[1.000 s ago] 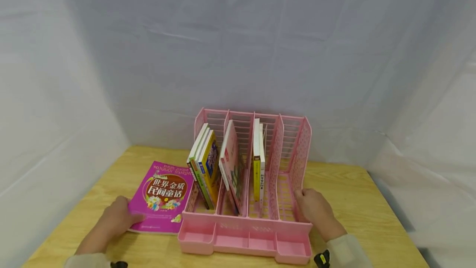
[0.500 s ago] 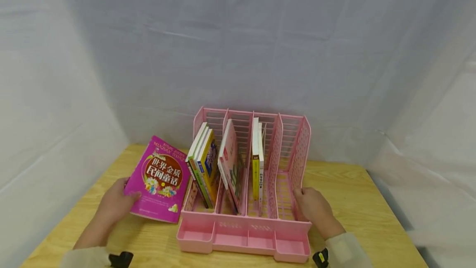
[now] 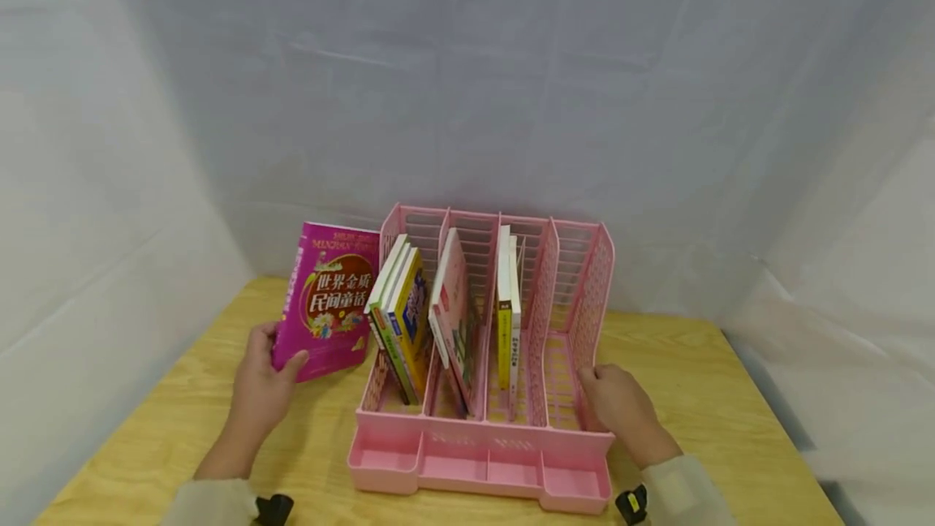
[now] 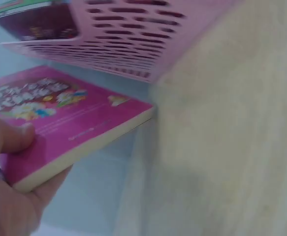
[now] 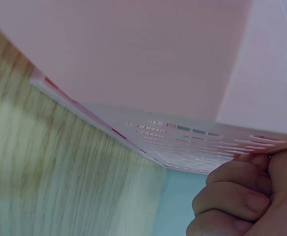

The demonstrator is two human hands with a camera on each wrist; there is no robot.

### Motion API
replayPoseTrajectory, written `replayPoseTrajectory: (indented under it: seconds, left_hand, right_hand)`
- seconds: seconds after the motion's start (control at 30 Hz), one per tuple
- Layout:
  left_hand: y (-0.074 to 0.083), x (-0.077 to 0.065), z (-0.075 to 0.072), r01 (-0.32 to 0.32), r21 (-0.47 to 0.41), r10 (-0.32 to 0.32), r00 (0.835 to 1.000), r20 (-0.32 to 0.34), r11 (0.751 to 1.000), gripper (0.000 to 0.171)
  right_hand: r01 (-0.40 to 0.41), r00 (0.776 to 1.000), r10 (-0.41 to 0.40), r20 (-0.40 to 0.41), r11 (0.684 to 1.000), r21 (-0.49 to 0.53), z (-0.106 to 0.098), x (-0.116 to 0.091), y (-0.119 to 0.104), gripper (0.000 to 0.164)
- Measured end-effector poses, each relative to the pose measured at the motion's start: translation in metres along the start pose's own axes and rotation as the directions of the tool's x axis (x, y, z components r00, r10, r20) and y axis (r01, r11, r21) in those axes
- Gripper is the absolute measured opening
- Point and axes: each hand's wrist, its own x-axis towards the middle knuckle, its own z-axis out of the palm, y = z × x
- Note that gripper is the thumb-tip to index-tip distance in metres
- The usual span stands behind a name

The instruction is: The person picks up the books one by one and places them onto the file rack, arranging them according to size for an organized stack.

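Note:
A magenta book is raised at the left of the pink desktop book rack, its cover facing me and its spine to the left. My left hand grips it by the lower spine side. In the left wrist view the thumb of that hand lies on the cover of the book, the fingers beneath. My right hand holds the front edge of the rack's right side panel. Curled fingers of this hand show against the slotted panel in the right wrist view.
Yellow and white books lean in the rack's leftmost compartment. Pink-covered books tilt in the second, and yellow-and-white books stand in the third. Small trays line the rack's front. White sheeting encloses the wooden table.
My left hand has lifted the magenta book off the table, turned it more upright and moved it farther back and to the right. My right hand has stayed on the rack.

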Motion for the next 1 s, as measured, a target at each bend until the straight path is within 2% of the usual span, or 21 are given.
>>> replayPoseTrajectory:
  seconds: [0.13,0.27,0.37,0.43,0.6,0.83,0.9,1.0]
  left_hand:
    - [-0.004,0.002,0.001,-0.079,0.085,0.076,0.996,0.038,0.993,0.043]
    - [-0.009,-0.003,-0.004,-0.097,0.103,0.087,0.992,0.097,0.990,0.042]
    - [-0.016,-0.011,-0.010,-0.083,0.151,0.059,0.986,0.155,0.985,0.044]
    - [-0.021,-0.015,-0.013,-0.060,0.177,0.024,0.979,0.201,0.982,0.052]
    - [-0.030,-0.020,-0.022,-0.005,0.211,-0.059,0.954,0.295,0.977,0.068]
    - [-0.036,-0.026,-0.025,0.037,0.313,-0.155,0.918,0.364,0.949,0.066]
    - [-0.031,-0.029,-0.028,0.031,0.330,-0.159,0.916,0.369,0.944,0.071]
    - [-0.012,-0.030,-0.037,0.034,0.336,-0.152,0.932,0.331,0.941,0.076]
  right_hand:
    - [0.006,1.000,-0.006,-0.002,1.000,0.002,0.001,0.001,-0.001,0.052]
    - [0.008,1.000,-0.008,-0.007,1.000,-0.011,0.001,0.000,-0.002,0.052]
    - [0.013,1.000,-0.013,-0.005,1.000,-0.015,0.001,-0.001,-0.002,0.053]
    - [0.018,1.000,-0.018,-0.007,1.000,-0.019,0.000,-0.001,-0.002,0.052]
    - [0.015,1.000,-0.015,0.003,1.000,-0.005,-0.003,0.000,-0.001,0.051]
    - [0.010,0.999,-0.011,0.032,1.000,0.025,-0.004,0.000,0.002,0.051]
    - [0.008,0.999,-0.010,0.038,0.999,0.031,-0.003,-0.001,0.002,0.050]
    - [0.017,0.999,-0.018,0.033,0.999,0.036,-0.002,-0.002,-0.001,0.050]
